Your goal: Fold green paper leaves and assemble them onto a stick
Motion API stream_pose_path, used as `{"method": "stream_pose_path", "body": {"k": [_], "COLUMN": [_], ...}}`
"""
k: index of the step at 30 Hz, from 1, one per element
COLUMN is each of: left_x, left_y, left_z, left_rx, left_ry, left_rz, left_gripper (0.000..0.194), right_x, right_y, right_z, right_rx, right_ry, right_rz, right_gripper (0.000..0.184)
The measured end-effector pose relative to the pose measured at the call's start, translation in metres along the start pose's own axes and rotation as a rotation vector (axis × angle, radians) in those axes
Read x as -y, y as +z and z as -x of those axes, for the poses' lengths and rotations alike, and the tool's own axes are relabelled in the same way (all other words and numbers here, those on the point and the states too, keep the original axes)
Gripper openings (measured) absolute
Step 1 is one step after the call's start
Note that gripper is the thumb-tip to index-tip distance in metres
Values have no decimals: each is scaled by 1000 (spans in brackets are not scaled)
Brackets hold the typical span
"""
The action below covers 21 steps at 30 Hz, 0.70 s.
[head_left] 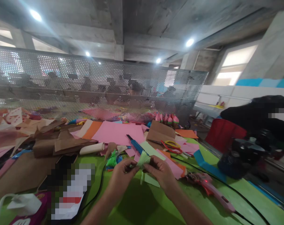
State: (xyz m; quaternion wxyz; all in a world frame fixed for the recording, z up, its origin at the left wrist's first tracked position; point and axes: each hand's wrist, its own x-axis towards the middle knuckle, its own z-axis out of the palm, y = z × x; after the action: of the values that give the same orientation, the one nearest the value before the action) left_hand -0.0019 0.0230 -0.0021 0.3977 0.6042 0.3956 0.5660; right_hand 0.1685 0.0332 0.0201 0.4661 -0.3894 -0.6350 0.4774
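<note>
Over the green table, my left hand and my right hand are both closed on a pale green fringed paper strip. Its cut ends fan upward between my fingertips, and a narrow end hangs below. Just beyond my hands lies a blue utility knife on coloured paper. Under and beside my right hand are pale green paper and pink paper. To the right rests a pink glue gun with a red light on. A green plastic scrap lies near my left hand.
Two phones, one lit and one dark, lie left beside a white plug. Pink sheets, brown paper and scissors cover the back. Black cables cross the table. A perforated metal screen stands behind; a person sits right.
</note>
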Motion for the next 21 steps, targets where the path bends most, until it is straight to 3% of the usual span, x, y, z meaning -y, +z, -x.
{"method": "stream_pose_path", "body": {"k": [8, 11, 15, 21], "left_x": [-1, -1, -2, 3], "left_y": [2, 2, -2, -7], "left_z": [0, 0, 0, -4], "left_rx": [10, 62, 113, 7], "left_ry": [-94, -143, -273, -391], "left_rz": [77, 150, 269, 344], "left_gripper": [8, 25, 34, 40], "right_x": [1, 1, 1, 9], "right_y": [-1, -4, -6, -5], "right_z": [-2, -3, -2, 0], "right_rx": [11, 14, 80, 39], "right_ry": [10, 8, 4, -10], "right_rz": [12, 22, 4, 100], "right_gripper": [24, 22, 18, 12]}}
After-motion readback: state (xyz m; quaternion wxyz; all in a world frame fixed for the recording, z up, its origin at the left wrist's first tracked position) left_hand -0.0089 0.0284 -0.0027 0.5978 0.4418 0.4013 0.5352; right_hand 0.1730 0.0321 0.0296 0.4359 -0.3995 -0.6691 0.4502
